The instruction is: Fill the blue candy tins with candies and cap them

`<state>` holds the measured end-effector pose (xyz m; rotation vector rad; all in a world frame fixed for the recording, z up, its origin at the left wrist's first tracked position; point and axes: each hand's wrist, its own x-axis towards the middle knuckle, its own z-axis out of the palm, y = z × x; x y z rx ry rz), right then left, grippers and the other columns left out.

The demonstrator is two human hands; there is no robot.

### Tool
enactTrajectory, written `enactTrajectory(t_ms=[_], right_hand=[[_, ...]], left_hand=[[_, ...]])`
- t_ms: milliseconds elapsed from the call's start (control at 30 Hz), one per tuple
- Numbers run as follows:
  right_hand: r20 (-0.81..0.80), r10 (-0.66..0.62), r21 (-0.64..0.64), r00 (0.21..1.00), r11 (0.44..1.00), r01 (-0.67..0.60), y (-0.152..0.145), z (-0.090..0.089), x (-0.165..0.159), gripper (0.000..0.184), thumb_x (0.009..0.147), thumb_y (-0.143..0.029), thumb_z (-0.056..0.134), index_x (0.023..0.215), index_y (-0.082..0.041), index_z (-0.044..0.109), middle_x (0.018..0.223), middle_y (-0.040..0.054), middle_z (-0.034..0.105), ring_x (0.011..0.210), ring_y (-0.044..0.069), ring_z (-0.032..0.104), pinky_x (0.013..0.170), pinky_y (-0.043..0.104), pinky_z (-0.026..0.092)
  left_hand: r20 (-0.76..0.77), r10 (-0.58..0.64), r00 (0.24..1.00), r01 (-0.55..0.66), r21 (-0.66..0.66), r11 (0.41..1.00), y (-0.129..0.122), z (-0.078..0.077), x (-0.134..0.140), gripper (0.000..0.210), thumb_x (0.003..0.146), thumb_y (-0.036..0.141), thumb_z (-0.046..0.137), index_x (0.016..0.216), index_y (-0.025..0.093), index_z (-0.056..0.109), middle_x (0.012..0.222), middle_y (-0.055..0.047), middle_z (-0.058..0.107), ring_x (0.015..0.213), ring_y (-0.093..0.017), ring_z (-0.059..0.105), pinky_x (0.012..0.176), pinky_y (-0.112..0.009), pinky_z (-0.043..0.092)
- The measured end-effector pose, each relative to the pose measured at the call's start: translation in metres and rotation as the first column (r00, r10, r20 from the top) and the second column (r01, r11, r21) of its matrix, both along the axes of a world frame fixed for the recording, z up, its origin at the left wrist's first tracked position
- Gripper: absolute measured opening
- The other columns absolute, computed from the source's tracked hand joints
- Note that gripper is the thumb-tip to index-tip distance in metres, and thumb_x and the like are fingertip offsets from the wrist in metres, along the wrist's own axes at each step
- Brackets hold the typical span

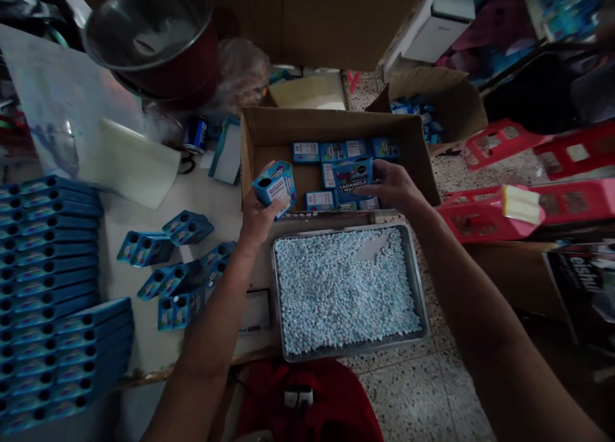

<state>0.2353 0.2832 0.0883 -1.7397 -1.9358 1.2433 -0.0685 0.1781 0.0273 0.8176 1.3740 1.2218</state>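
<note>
My left hand (257,216) is closed around a small blue candy box (277,187) with a dark round hole, tilted at the front left corner of a cardboard carton (336,118). Over the carton, my right hand (396,184) grips another blue box (354,176), marked "CARAMELO", between thumb and fingers. Several blue candy boxes (306,152) lie inside the carton below it. In front of the carton is a metal tray (423,301) filled with small pale blue and white candies (336,288).
Tall stacks of blue boxes (57,269) fill the table's left side, with several loose ones (187,227) beside them. A metal pot (154,45) stands at the back left. Another carton (456,102) holds blue packs. Red plastic pieces (500,211) are on the right.
</note>
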Motion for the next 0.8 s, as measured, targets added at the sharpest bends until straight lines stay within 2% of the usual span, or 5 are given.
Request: enactTrajectory(t_ms=[67,167,400,567,800], right_hand=[[-0.119,-0.069,0.093,0.990,0.992,0.080,-0.033,0.025,-0.024,0.051,0.080,-0.054,0.082,0.119,-0.024,0.070,0.108,0.0047,0.074,0.102,0.027,0.069,0.093,0.047,0.059],[-0.045,-0.234,0.334,0.971,0.913,0.236,-0.090,0.039,-0.068,0.050,0.088,-0.053,0.073,0.129,-0.025,0.067,0.118,0.0113,0.065,0.117,0.033,0.062,0.106,0.056,0.054],[-0.268,-0.422,0.188,0.866,0.859,0.476,-0.179,-0.001,-0.114,0.057,0.099,-0.056,0.056,0.149,-0.031,0.050,0.139,0.0116,0.063,0.136,0.033,0.056,0.121,0.055,0.044],[-0.349,-0.450,0.066,0.822,0.863,0.501,-0.202,-0.013,-0.084,0.062,0.096,-0.062,0.057,0.147,-0.028,0.050,0.142,0.0114,0.062,0.137,0.031,0.056,0.122,0.053,0.043],[-0.316,-0.537,-0.258,0.782,0.842,0.474,-0.247,-0.023,-0.075,0.077,0.096,-0.084,0.037,0.143,-0.025,0.053,0.138,0.0099,0.066,0.131,0.029,0.062,0.117,0.045,0.050]], left_hand=[[0.064,0.030,0.997,-0.030,0.007,1.000,-0.011,0.009,0.011,0.081,0.084,0.049,0.078,0.157,0.028,0.048,0.144,-0.006,0.069,0.130,-0.026,0.068,0.107,-0.039,0.059],[0.117,0.028,0.993,-0.029,0.006,1.000,-0.030,0.028,0.034,0.090,0.090,0.058,0.075,0.165,0.034,0.033,0.153,-0.006,0.062,0.140,-0.026,0.062,0.115,-0.041,0.055],[0.156,-0.063,0.986,0.067,-0.017,0.998,-0.074,0.048,0.071,0.076,0.105,0.075,0.025,0.169,0.034,0.027,0.162,-0.005,0.054,0.155,-0.021,0.047,0.129,-0.039,0.040],[0.236,-0.158,0.959,0.172,-0.040,0.984,-0.092,0.034,0.071,0.108,0.088,0.064,0.076,0.172,0.038,0.012,0.165,-0.007,0.051,0.153,-0.026,0.049,0.127,-0.043,0.041],[0.312,-0.379,0.871,0.448,-0.191,0.874,-0.101,0.039,0.059,0.104,0.058,0.047,0.100,0.151,0.023,0.059,0.147,-0.012,0.066,0.136,-0.036,0.064,0.116,-0.047,0.053]])
